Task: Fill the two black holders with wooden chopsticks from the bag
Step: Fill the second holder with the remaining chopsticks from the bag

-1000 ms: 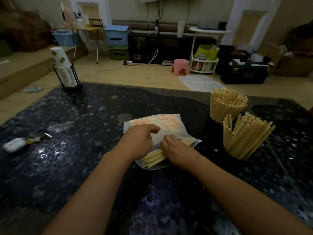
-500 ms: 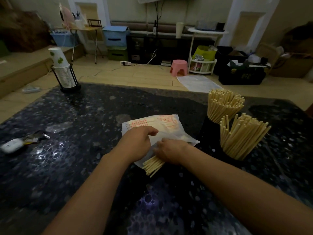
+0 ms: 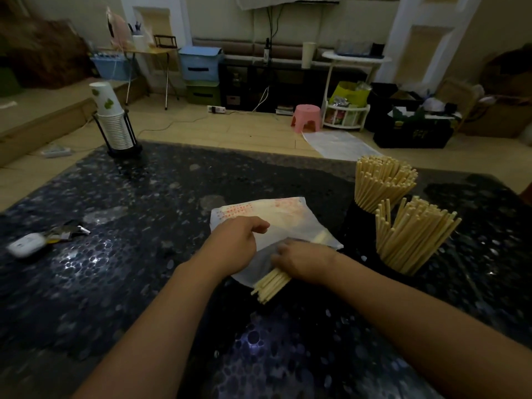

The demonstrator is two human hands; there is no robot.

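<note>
Wooden chopsticks (image 3: pixel 270 285) — a bundle of them juts out of the near, open end of the white plastic bag (image 3: pixel 290 223), tips splayed over the dark speckled worktop (image 3: pixel 144 214). Your right hand (image 3: pixel 305 259) lies over the bundle at the bag's mouth, fingers curled round the sticks; a few pale lengths also show through the plastic just beyond your knuckles. Your left hand (image 3: pixel 234 243) presses down on the bag's left part, fingers bent and bunching the plastic, thumb pointing toward the red print on the bag's far half.

To the right of the bag stand the two black holders. The far holder (image 3: pixel 352 210) is mostly lost against the dark worktop; its load of chopsticks (image 3: pixel 383 180) fans upward and outward. The near holder (image 3: pixel 385 264) is just as hard to separate from the shadow — its chopsticks (image 3: pixel 414 237) lean in two groups with a gap between them. The two holders sit close together; whether they touch cannot be told.

Far left corner of the worktop: a stack of paper cups (image 3: pixel 110 116) in a black wire rack. Left edge: a small white device (image 3: pixel 26 244), blurred, with keys (image 3: pixel 69 230) beside it. On the floor beyond, a pink stool (image 3: pixel 306 118).
</note>
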